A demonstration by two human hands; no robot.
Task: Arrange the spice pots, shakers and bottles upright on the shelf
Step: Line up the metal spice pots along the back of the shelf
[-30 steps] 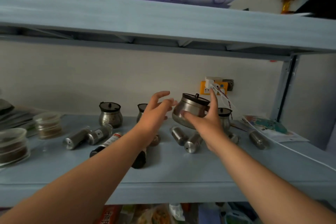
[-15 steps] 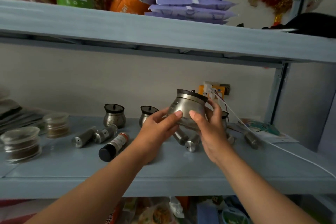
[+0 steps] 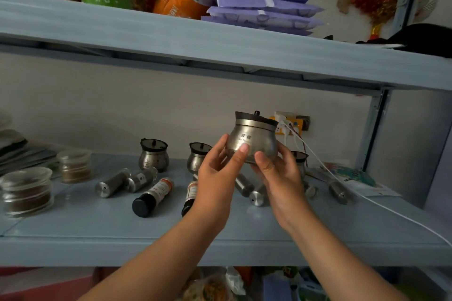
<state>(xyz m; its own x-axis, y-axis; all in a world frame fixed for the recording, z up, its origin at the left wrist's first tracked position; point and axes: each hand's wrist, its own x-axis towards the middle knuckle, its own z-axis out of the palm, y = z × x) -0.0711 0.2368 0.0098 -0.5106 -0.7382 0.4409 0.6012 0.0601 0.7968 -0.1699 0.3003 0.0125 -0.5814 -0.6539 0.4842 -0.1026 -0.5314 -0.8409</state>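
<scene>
A steel spice pot (image 3: 253,137) with a dark lid is held upright in the air above the blue shelf (image 3: 220,232). My left hand (image 3: 217,178) grips its lower left side and my right hand (image 3: 278,176) cups its base from the right. Two more steel pots (image 3: 153,156) (image 3: 198,156) stand upright at the back. Another pot (image 3: 300,157) shows partly behind my right hand. Steel shakers (image 3: 111,183) (image 3: 143,178) (image 3: 338,190) and two dark-capped bottles (image 3: 152,193) (image 3: 189,194) lie on their sides on the shelf.
Clear lidded tubs (image 3: 25,190) (image 3: 74,166) of brown spice stand at the left. A white cable (image 3: 367,199) runs from a wall socket (image 3: 291,123) across the right of the shelf, over a printed packet (image 3: 354,178). An upper shelf (image 3: 220,39) holds bags and purple packs.
My right hand lifted the spice pot off the shelf and turned it upright. My left hand came in and took hold of its left side. The view tilted upward.
</scene>
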